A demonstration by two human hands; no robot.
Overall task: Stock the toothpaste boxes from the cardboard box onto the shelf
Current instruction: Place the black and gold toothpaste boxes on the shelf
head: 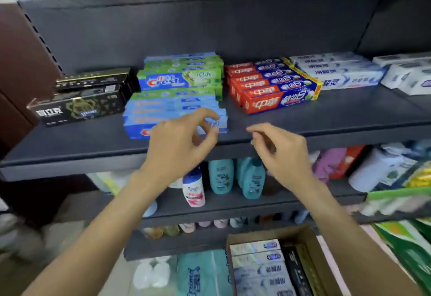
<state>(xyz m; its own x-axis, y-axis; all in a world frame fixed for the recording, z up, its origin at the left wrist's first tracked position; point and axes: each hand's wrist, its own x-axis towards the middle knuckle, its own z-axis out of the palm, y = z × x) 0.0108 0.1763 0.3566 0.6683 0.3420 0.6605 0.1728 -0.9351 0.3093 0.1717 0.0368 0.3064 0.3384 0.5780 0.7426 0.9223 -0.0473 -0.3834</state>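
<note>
Here both hands hang empty, fingers loosely curled, near the shelf [349,118] edge. Left hand [179,146] overlaps the blue boxes [163,111]; right hand [282,153] sits apart, beside it.

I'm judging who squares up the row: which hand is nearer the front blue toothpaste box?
Left. The left hand is right in front of the front blue toothpaste box, overlapping its right end. The right hand is off to its right, at the shelf edge, empty.

blue-green toothpaste boxes [179,79], red-blue boxes [270,86] — black-gold boxes [86,100] on dark grey shelf [349,118].
</note>
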